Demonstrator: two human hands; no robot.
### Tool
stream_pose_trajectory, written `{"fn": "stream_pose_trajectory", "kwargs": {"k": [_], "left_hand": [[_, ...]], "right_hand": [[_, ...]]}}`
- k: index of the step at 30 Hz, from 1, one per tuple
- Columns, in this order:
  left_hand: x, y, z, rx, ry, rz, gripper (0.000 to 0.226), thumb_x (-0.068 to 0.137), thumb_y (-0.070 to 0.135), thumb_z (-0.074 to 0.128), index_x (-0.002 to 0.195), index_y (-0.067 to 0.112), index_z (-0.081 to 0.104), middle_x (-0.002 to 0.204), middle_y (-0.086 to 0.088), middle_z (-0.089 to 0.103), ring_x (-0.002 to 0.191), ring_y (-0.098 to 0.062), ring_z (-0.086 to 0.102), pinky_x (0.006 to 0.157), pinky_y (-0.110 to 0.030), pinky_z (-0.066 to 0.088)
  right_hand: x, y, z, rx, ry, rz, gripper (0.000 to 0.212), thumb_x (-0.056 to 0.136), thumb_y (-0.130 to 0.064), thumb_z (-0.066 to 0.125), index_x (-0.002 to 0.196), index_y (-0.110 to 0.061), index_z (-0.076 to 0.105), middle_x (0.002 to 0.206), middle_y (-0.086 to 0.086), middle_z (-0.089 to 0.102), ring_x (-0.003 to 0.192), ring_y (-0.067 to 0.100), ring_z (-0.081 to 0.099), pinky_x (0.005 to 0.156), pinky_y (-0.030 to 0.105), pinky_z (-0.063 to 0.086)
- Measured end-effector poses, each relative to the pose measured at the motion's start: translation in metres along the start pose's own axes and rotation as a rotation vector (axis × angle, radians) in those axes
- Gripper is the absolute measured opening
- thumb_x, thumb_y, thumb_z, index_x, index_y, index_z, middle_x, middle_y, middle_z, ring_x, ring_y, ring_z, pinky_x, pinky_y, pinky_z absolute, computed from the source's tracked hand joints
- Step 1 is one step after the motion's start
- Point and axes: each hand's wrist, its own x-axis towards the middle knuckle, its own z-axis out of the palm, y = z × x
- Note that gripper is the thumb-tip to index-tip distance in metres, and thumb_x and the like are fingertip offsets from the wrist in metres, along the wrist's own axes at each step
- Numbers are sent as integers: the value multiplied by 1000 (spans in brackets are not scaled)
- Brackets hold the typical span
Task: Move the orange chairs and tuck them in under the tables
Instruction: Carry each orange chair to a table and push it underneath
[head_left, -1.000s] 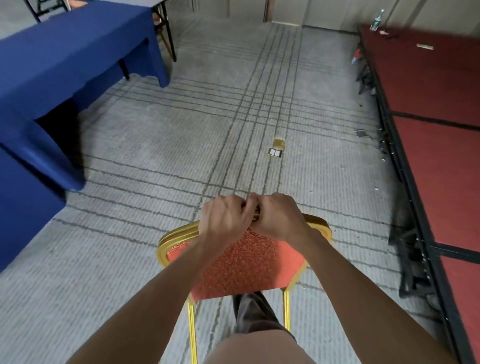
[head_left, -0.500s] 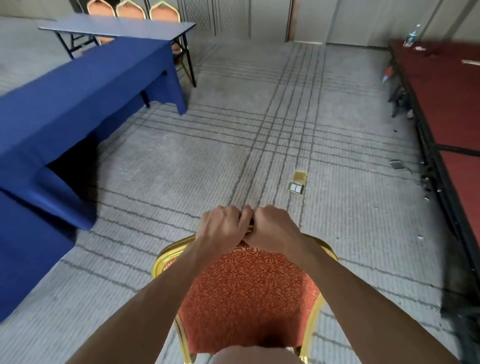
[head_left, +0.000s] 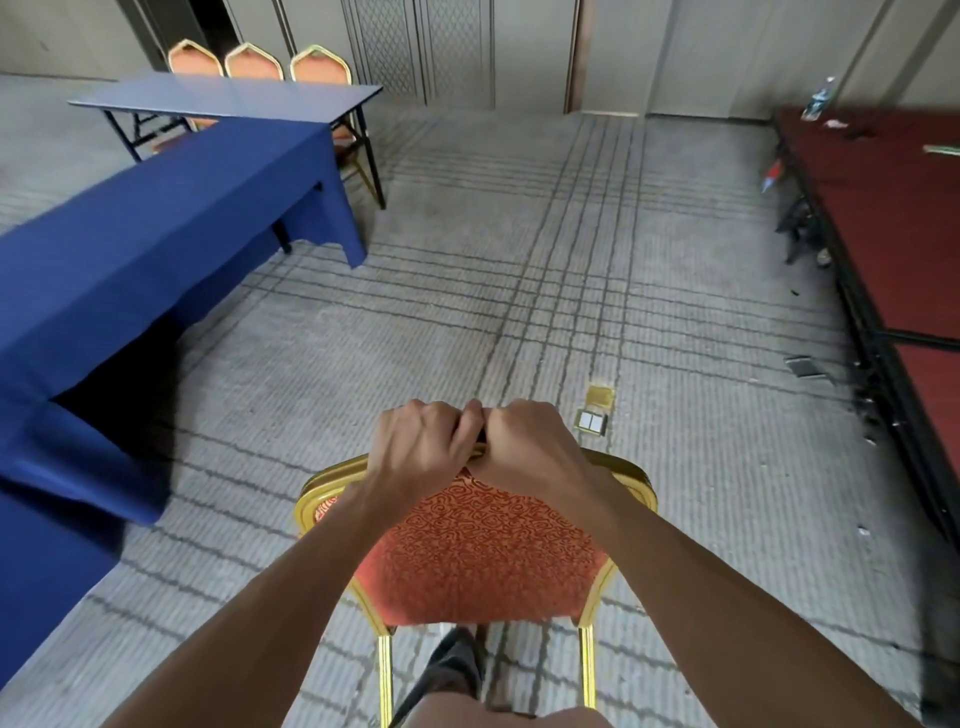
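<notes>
The chair (head_left: 467, 561) has orange-red upholstery printed with a darker red maze of swirls, and its frame and legs are shiny gold. The carpet (head_left: 727, 493) is pale grey with fine ribbing, crossed by bands of dark grey lines that form a grid. The long bench (head_left: 156, 234) along the floor's left edge is draped in deep blue. The bare bench (head_left: 234, 96) near the far left corner has a grey-blue top and black legs. The three chairs (head_left: 253, 62) behind it show orange backs rimmed in gold. The platform (head_left: 883, 208) along the right edge is dark red with a black frame. A floor box (head_left: 592, 420) has a gold lid and two white squares.
</notes>
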Motion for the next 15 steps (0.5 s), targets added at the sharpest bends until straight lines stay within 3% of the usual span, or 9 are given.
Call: {"fn": "stream_pose_trajectory", "kwargs": {"k": [3,6,8,11,13,14,15], "left_hand": [[26,-12,20,-66,1,6,35,95,37,36,72,19,55,47,1,47,41,-22,39,42,-26,35],[59,-29,44,-60,-52,64,26,94,28,48,70,17,52,48,2,44,40,-18,32,40,-25,32],[81,-36,59,-81,-78,94,25,92,26,44,72,18,57,50,3,49,38,-17,36,39,-21,23],[125,-51,94,-145,-34,47,33,97,32,43,67,24,54,46,11,35,40,-9,34,40,-21,32],[153,-56,106,-200,-37,53,21,98,28,49,81,21,59,50,16,38,41,-9,36,41,-24,40],[170,-59,116,-200,-37,123,11,95,22,52,95,16,61,55,10,48,40,-16,41,39,-26,41],[184,-65,124,-164,-15,157,16,92,17,55,106,11,59,60,1,54,39,-21,44,36,-27,41]], "right_hand": [[26,21,14,-34,49,-18,21,83,-34,56,78,-15,66,47,-7,43,44,19,48,48,29,43],[61,49,38,-78,70,11,17,79,-33,60,72,-18,63,49,-3,55,42,20,53,43,27,43],[82,69,49,-102,18,38,18,80,-34,56,68,-21,59,49,-5,54,41,17,50,42,27,43],[126,107,60,-101,-57,39,20,77,-33,56,62,-21,52,46,-7,45,39,16,44,42,25,38],[154,129,52,-74,-58,40,20,74,-32,64,61,-22,52,46,-5,50,41,17,49,43,25,38],[171,141,48,-70,-60,35,21,74,-31,65,62,-22,51,48,-3,53,43,18,52,45,26,39],[187,150,44,-71,-91,50,20,76,-32,63,64,-22,50,51,-1,56,47,20,55,47,27,41]]}}
